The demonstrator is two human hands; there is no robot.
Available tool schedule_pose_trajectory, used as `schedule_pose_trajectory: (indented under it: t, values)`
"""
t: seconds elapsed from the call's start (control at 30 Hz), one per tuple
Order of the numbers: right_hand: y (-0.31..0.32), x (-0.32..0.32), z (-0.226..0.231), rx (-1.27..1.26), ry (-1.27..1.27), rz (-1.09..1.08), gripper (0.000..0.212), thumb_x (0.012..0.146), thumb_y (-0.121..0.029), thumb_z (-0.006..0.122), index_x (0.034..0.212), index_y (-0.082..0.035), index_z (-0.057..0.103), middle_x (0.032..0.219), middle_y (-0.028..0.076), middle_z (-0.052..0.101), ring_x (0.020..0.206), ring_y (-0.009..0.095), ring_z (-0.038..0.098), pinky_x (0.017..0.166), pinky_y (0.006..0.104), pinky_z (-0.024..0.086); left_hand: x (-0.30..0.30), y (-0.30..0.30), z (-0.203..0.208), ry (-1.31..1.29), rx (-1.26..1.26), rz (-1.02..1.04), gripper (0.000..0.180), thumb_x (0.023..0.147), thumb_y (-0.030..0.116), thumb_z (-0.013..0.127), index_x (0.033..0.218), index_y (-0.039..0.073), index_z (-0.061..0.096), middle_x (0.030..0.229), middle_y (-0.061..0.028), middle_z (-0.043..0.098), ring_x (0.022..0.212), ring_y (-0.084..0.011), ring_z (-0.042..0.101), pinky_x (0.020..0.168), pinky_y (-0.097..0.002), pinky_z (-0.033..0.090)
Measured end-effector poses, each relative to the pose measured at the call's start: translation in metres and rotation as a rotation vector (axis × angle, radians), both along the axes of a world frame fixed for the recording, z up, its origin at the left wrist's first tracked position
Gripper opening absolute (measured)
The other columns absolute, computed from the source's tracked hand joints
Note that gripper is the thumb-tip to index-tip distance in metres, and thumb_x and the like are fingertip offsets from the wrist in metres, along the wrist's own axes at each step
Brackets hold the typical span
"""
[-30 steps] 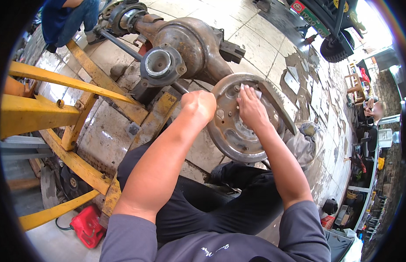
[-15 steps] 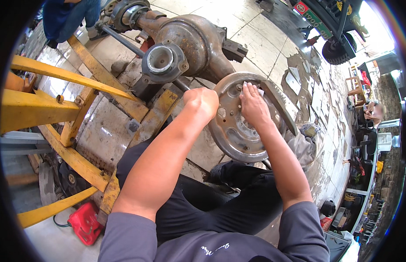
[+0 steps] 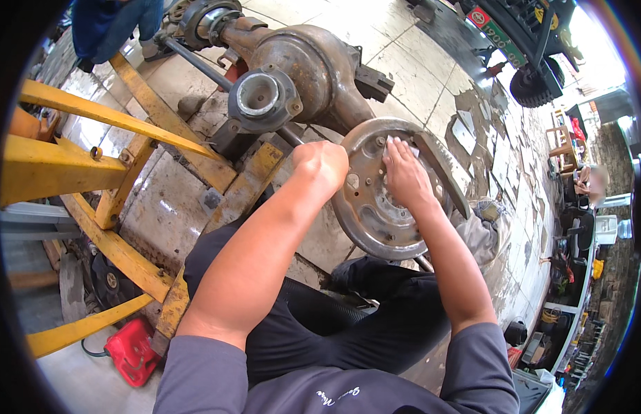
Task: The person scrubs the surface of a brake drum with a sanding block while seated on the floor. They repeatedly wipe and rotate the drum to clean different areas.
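A round, brown-stained metal brake backing plate [image 3: 365, 219] stands tilted at the end of an axle housing [image 3: 303, 65]. My left hand [image 3: 320, 165] is closed at its left rim, knuckles up; its fingertips are hidden behind the edge. Against the plate's upper face lies my right hand [image 3: 407, 174], fingers together and pressing down. A small pale folded sheet [image 3: 413, 142], paper or cloth, peeks out beside those fingers. Bolts and holes dot the plate. A curved metal lip [image 3: 441, 169] runs along its right side.
Yellow steel stand beams [image 3: 120, 259] fill the left side. A flanged hub [image 3: 258, 100] juts from the housing. A red canister [image 3: 132, 352] sits at lower left, and a grey rag [image 3: 487, 231] right of the plate. A person in blue [image 3: 117, 27] is at upper left; broken tiles lie right.
My right hand has slid slightly down the plate toward me, with the pale sheet under its fingers. My left hand stays at the rim. The whole view has shifted a little.
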State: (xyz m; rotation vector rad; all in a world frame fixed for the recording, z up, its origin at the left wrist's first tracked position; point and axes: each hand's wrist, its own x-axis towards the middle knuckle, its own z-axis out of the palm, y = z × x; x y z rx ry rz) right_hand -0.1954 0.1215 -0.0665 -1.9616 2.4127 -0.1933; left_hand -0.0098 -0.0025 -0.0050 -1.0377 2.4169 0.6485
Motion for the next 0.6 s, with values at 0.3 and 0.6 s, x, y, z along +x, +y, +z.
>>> schedule_pose_trajectory:
  t: [0.3,0.6]
  values:
    - [0.001,0.001,0.0,0.007,0.007,0.002,0.046,0.101,-0.023,0.046,0.136,0.007,0.047,0.141,0.029,0.048,0.133,0.042,0.045,0.112,0.0441,0.036,0.002,-0.002,-0.001,0.012,0.002,0.006,0.024,0.084,0.023,0.072,0.104,0.009,0.074,0.107,-0.0097,0.073,0.102,-0.0257,0.07,0.085,-0.0365,0.055]
    - [-0.003,0.001,-0.002,-0.018,0.014,-0.015,0.044,0.101,-0.023,0.047,0.134,0.006,0.051,0.139,0.028,0.05,0.132,0.041,0.047,0.111,0.0446,0.038,0.001,-0.002,0.004,0.017,0.039,0.038,0.024,0.084,0.022,0.071,0.105,0.01,0.074,0.108,-0.0095,0.073,0.102,-0.0253,0.07,0.084,-0.0356,0.056]
